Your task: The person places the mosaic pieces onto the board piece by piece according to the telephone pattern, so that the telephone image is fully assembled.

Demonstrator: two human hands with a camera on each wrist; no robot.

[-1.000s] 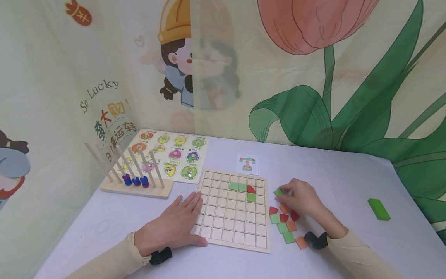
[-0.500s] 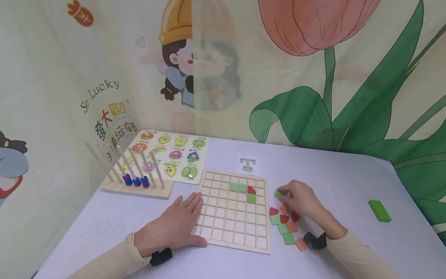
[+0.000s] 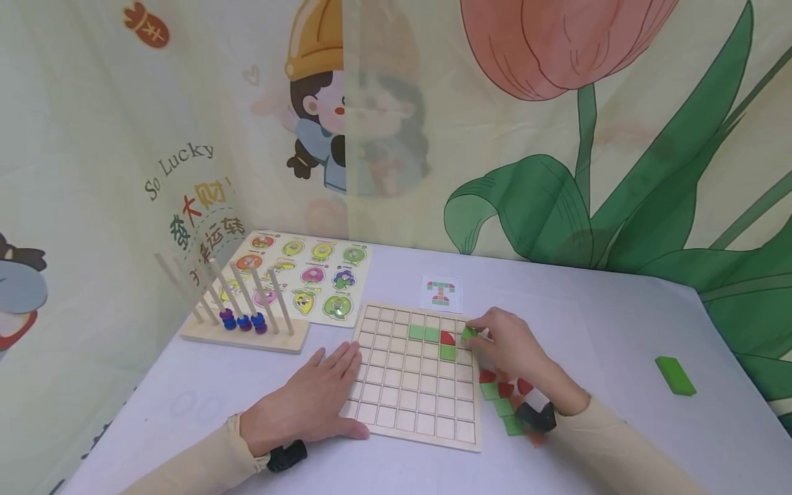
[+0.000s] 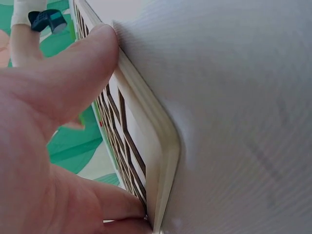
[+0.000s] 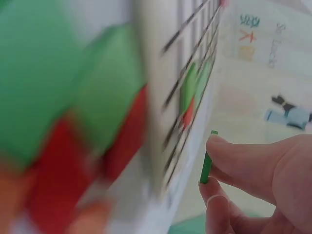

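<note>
A wooden grid board point(image 3: 405, 399) lies on the table in the head view. My left hand point(image 3: 309, 402) rests along its left edge, fingers straight and thumb at the near corner. Two green tiles point(image 3: 423, 333), a red quarter-round tile point(image 3: 447, 337) and another green tile point(image 3: 447, 353) sit in the board's cells. Over the upper right edge, my right hand point(image 3: 522, 354) pinches a green square tile point(image 3: 468, 333) between thumb and fingers. In the right wrist view that tile point(image 5: 206, 168) appears edge-on, held by the fingertips.
Loose green, red and orange tiles point(image 3: 504, 407) lie right of the board, partly hidden by the right wrist. A pattern card point(image 3: 441, 293) lies behind it. A peg stand with beads point(image 3: 244, 333), a fruit puzzle board point(image 3: 312, 275) and a green block point(image 3: 675, 376) lie farther out.
My right hand has carried the green tile leftward from beside the board to its upper right edge. My left hand has stayed in place.
</note>
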